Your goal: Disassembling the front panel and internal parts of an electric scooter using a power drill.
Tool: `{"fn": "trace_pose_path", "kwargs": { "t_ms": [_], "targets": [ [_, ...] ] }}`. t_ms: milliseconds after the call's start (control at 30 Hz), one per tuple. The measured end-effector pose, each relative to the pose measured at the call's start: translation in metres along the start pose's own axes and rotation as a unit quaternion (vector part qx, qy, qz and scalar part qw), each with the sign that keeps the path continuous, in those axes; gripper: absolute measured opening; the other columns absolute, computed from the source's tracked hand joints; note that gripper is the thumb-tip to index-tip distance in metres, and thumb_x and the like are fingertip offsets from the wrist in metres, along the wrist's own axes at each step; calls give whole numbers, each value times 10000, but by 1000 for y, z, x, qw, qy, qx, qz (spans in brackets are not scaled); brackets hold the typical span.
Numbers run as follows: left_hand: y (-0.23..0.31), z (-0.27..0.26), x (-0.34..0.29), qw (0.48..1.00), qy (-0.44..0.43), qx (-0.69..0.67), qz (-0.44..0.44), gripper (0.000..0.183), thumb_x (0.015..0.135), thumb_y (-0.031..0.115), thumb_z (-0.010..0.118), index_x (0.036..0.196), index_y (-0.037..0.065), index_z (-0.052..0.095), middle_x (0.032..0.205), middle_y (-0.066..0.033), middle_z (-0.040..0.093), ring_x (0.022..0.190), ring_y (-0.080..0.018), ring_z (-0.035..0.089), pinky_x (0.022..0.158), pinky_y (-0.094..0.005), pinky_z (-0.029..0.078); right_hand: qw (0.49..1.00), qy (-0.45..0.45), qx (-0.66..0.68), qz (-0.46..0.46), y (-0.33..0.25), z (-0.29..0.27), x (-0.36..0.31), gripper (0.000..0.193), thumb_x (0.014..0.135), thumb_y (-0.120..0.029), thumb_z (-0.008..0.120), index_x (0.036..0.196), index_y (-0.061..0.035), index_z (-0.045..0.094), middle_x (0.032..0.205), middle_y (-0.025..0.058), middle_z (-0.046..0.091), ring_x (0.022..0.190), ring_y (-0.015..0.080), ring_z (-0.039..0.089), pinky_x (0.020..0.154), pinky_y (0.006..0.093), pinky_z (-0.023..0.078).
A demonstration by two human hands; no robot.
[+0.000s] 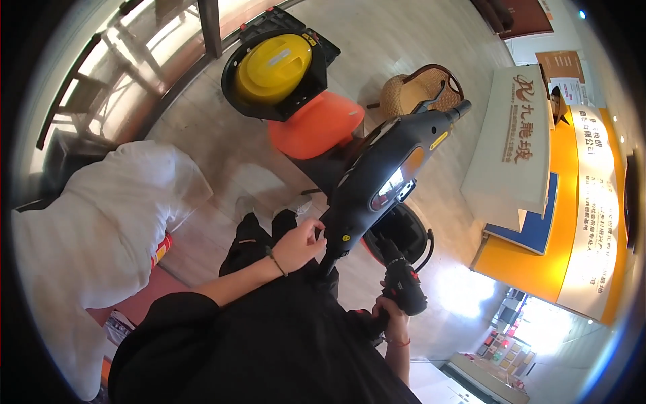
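- My right grip (393,323) is wrapped around the handle of a black power drill (406,288), its front end pointing far.
- My left grip (301,244) is half curled, thumb and finger near each other; I cannot tell whether it pinches anything small.
- Just right of it, the dark handlebar cover (360,205) looks fitted, its display (396,186) in place.
- No fastener shows clearly, so I cannot tell which are done or left.
- Far left lie the orange seat (315,124) and yellow helmet (274,69).
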State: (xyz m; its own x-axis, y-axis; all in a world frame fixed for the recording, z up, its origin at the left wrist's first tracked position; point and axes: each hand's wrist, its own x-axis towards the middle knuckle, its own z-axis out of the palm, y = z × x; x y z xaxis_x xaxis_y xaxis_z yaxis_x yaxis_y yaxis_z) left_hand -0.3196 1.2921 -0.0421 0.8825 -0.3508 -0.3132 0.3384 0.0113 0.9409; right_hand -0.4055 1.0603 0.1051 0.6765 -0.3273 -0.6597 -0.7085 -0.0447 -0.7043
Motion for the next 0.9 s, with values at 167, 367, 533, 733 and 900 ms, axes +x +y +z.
{"fn": "trace_pose_path", "kwargs": {
  "t_ms": [167, 367, 533, 733, 900],
  "targets": [
    [-4, 18, -4, 995, 23, -98, -16, 365, 901, 101, 591, 1222, 10, 442, 656, 9, 448, 592, -63, 425, 572, -237, 355, 1000, -6, -24, -1, 7, 3, -7, 434, 763, -53, 570, 1180, 56, 521, 614, 61, 509, 503, 151, 510, 505, 255, 414],
    [12, 20, 15, 974, 64, -216, -13, 397, 881, 72, 594, 1229, -26, 430, 690, 15, 461, 595, -66, 437, 552, -218, 358, 1000, 16, -8, 21, -1, 9, -16, 421, 732, -33, 568, 1144, 52, 548, 625, 54, 528, 500, 152, 523, 537, 261, 423],
    [23, 19, 29, 910, 55, -375, -167, 308, 862, 102, 618, 1110, -11, 474, 691, 22, 466, 559, -52, 437, 463, -211, 343, 1000, 14, -16, 5, 1, -3, -11, 430, 745, -35, 569, 1165, 55, 539, 627, 55, 530, 496, 147, 520, 529, 257, 420],
    [1, 48, 39, 972, 163, -167, -40, 291, 873, 189, 657, 1004, -10, 489, 674, 12, 479, 564, -79, 449, 509, -240, 362, 999, -13, -24, -16, -2, -21, 15, 394, 779, -67, 577, 1152, 57, 547, 663, 69, 523, 511, 158, 518, 510, 260, 431],
    [35, 41, 25, 991, 130, 10, -24, 398, 852, 311, 676, 990, -18, 500, 672, -101, 564, 609, -236, 563, 569, -362, 426, 1000, -14, 0, -18, -6, -23, 34, 422, 762, -43, 570, 1170, 56, 533, 610, 57, 521, 495, 144, 514, 522, 254, 411]
  ]
}}
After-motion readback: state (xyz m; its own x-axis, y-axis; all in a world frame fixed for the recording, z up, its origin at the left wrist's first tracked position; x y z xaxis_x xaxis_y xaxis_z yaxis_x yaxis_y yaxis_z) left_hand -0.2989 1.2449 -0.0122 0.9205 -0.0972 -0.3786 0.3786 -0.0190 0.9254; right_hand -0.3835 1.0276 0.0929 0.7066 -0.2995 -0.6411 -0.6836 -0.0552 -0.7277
